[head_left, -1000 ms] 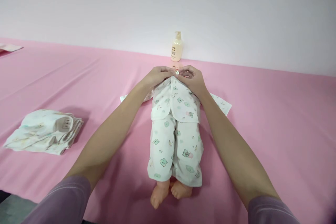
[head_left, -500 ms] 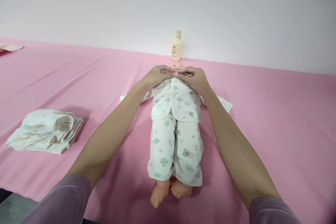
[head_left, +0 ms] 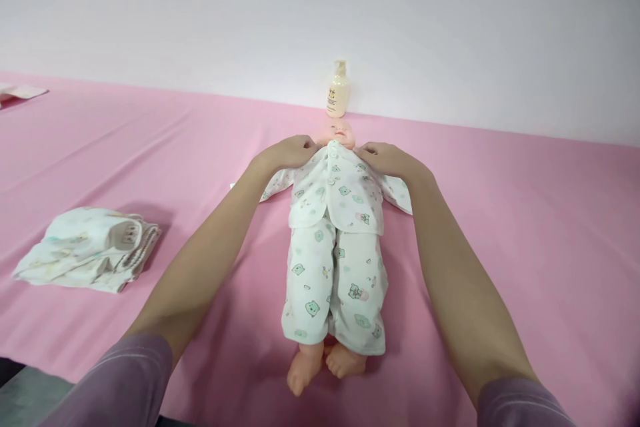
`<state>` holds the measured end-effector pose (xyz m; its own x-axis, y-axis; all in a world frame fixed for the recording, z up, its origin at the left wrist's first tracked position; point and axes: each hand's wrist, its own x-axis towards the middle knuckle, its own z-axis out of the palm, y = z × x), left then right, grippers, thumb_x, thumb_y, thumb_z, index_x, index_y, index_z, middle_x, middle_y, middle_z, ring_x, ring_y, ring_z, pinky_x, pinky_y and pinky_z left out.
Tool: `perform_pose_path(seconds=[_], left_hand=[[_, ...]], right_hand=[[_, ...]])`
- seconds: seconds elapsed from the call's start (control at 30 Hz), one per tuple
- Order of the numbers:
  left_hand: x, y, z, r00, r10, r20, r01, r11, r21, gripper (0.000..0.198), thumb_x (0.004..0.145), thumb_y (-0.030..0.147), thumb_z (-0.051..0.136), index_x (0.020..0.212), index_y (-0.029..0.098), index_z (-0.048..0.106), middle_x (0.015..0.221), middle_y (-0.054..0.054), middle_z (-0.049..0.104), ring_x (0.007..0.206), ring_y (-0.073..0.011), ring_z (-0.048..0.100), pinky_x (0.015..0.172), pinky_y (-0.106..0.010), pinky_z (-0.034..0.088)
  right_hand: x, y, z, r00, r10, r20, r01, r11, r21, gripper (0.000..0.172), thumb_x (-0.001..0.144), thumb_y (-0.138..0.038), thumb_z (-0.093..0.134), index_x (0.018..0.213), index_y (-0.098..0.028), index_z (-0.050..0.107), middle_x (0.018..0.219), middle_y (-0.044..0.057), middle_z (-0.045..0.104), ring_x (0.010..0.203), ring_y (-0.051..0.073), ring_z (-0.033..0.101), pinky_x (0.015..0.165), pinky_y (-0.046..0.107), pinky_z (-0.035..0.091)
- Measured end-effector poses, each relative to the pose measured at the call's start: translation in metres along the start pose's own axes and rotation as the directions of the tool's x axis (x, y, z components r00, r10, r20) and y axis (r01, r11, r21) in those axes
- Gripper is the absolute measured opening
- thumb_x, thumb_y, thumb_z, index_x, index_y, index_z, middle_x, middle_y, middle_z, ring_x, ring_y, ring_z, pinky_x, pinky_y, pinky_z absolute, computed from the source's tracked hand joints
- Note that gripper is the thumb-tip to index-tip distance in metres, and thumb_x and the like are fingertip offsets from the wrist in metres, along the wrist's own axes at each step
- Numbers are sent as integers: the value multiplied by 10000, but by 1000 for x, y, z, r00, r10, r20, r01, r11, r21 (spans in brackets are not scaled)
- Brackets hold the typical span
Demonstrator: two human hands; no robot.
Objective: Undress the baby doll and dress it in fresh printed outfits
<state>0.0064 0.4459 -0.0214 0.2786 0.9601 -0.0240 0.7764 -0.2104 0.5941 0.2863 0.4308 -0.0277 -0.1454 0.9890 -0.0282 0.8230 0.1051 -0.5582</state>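
Observation:
A baby doll (head_left: 341, 135) lies on its back, feet towards me, in a white printed baby shirt (head_left: 350, 190) and matching trousers (head_left: 306, 280). The shirt's front is closed, with buttons down the middle and both sleeves spread sideways. At the shoulder on the left, my left hand (head_left: 293, 151) has its fingers closed on the shirt fabric near the collar. My right hand (head_left: 387, 158) pinches the opposite shoulder close to the neck. Some fingertips are hidden behind the hands. The doll's bare feet (head_left: 305, 367) stick out of the trouser legs.
A cream pump bottle (head_left: 339, 95) stands behind the doll's head, by the white wall. Folded printed baby clothes (head_left: 85, 247) lie at the left. Pale pink cloth (head_left: 20, 92) shows at the far left edge. A pink sheet (head_left: 500, 213) covers the table.
My hands have moved apart from the top of the collar, one out to each shoulder. The collar's top button and more of the doll's head now show.

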Motion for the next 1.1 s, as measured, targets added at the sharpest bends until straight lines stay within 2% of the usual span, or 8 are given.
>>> perform_pose_path(seconds=[0.1, 0.5, 0.63, 0.7, 0.77, 0.9, 1.0, 1.1], left_hand=[[5, -7, 2, 1000, 30, 9, -30, 1000, 3, 352, 913, 563, 745, 834, 231, 661, 958, -108, 742, 885, -316, 680, 742, -394, 438], [15, -26, 24, 966, 91, -242, -115, 989, -90, 84, 990, 298, 663, 964, 221, 683, 1123, -93, 798, 974, -262, 688, 864, -396, 505], [4, -16, 27, 852, 145, -503, -131, 989, 63, 70, 1033, 240, 583, 980, 230, 629, 1138, -127, 769, 1056, -315, 650, 963, -480, 486], [-13, -5, 25, 779, 211, -590, -190, 977, 97, 109, 1071, 255, 531, 990, 236, 601, 1149, -129, 750, 1082, -319, 629, 984, -494, 477], [-42, 6, 22, 757, 296, -582, -290, 951, 106, 133, 1097, 298, 517, 987, 243, 568, 1108, -110, 731, 1024, -293, 622, 954, -475, 484], [-118, 14, 25, 825, 392, -408, -397, 915, 77, 241, 1055, 433, 652, 977, 254, 510, 989, -53, 672, 916, -247, 611, 839, -420, 494], [-161, 8, 36, 883, 375, -281, -372, 926, 64, 353, 959, 479, 783, 1043, 258, 521, 1008, -42, 663, 937, -256, 607, 802, -407, 494], [-172, 5, 46, 893, 366, -262, -360, 930, 72, 286, 996, 436, 737, 1063, 252, 529, 1014, -49, 670, 932, -260, 610, 815, -413, 500]], right_hand=[[2, 2, 1, 998, -10, 60, 11, 1000, -16, 425, 1083, -579, 548, 878, -253, 726, 1067, 68, 792, 950, 280, 681, 869, 406, 501], [6, 20, 14, 971, 62, -230, -34, 992, 125, 129, 912, -326, 794, 954, -206, 816, 1040, 80, 821, 986, 254, 722, 964, 423, 549], [-5, -16, 7, 924, -3, -382, 43, 995, 95, 94, 958, -295, 733, 967, -204, 750, 1086, 85, 813, 1006, 243, 714, 957, 404, 534], [-22, -42, 4, 900, -76, -430, 124, 989, 85, 134, 1004, -327, 689, 930, -216, 701, 1036, 74, 800, 962, 232, 699, 905, 383, 522], [-49, -65, 6, 913, -138, -384, 173, 983, 57, 226, 1029, -378, 667, 860, -231, 642, 930, 53, 768, 866, 219, 672, 818, 365, 499], [-119, -80, 30, 965, -235, -116, 229, 971, -63, 351, 970, -477, 747, 806, -248, 537, 804, 4, 690, 694, 192, 590, 654, 346, 417], [-157, -69, 52, 943, -312, -117, 284, 936, -207, 332, 962, -461, 766, 887, -248, 523, 941, 42, 708, 821, 231, 625, 679, 350, 418], [-170, -58, 63, 915, -371, -160, 302, 891, -339, 217, 963, -342, 751, 998, -233, 567, 1053, 85, 715, 939, 270, 648, 708, 350, 423]])
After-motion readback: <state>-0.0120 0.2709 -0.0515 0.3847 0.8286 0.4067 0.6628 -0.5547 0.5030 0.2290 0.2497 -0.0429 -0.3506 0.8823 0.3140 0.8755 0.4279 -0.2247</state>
